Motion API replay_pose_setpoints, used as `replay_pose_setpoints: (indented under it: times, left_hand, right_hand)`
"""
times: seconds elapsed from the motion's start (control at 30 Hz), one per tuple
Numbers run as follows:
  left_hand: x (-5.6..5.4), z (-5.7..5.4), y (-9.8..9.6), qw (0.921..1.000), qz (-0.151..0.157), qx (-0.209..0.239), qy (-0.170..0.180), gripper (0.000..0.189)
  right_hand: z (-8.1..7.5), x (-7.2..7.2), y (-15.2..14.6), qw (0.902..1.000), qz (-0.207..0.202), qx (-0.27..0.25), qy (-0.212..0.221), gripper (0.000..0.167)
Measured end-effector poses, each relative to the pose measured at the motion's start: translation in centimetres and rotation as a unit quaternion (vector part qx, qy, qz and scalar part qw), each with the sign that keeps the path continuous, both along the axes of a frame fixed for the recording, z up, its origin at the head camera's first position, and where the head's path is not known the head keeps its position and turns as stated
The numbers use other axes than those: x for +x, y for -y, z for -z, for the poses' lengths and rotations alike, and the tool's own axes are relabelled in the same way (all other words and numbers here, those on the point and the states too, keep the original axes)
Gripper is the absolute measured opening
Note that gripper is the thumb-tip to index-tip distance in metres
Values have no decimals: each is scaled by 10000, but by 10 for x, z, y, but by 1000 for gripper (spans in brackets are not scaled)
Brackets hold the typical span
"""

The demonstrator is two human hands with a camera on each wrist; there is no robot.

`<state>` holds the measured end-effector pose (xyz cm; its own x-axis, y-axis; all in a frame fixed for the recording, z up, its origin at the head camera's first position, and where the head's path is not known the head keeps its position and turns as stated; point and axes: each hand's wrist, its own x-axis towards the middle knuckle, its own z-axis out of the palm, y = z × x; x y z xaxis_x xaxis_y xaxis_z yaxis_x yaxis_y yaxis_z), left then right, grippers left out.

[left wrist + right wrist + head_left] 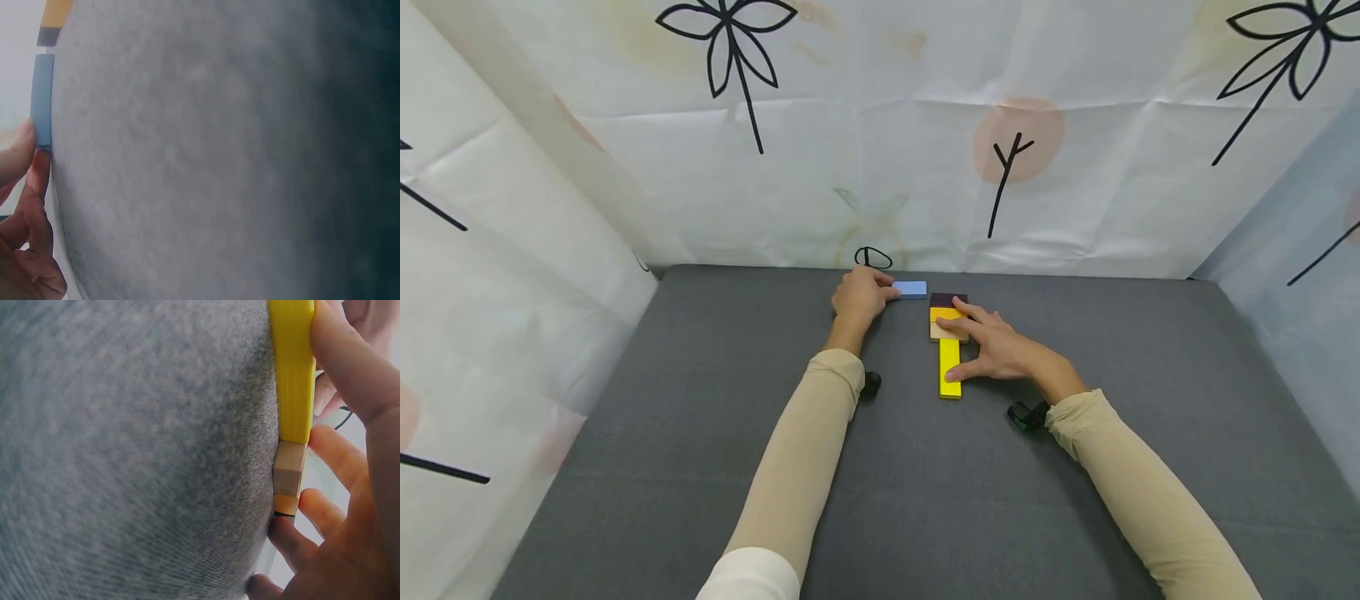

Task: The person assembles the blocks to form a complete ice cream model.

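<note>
At the far side of the table, my left hand (859,298) pinches the left end of a light blue block (911,289) between thumb and fingers. In the left wrist view the thumb (24,147) lies on one face of the blue block (42,100), with a finger at its end. My right hand (1000,344) is spread over a row of blocks. Its thumb touches a long yellow block (950,354), and its fingers reach over a pale wooden block (290,465), an orange-yellow block (942,314) and a dark block (946,299).
The three short blocks lie crosswise against each other, with the long yellow block pointing toward me from the pale one. A grey cloth covers the table (737,500). A white patterned curtain (880,150) hangs right behind its far edge.
</note>
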<state>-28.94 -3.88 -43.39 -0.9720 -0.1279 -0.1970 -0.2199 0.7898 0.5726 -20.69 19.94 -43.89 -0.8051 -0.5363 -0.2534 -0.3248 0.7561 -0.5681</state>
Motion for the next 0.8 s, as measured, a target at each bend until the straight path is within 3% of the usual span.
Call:
replay_pose_setpoints:
  times: [0.47,0.8]
  left_hand:
    - [-3,0,-7,9998,159,-82,-3,27]
    - [-4,-1,-12,10000,44,78,35,27]
  right_hand:
    - [-1,1,-1,10000,3,23,35,90]
    - [-2,2,2,10000,18,58,20,91]
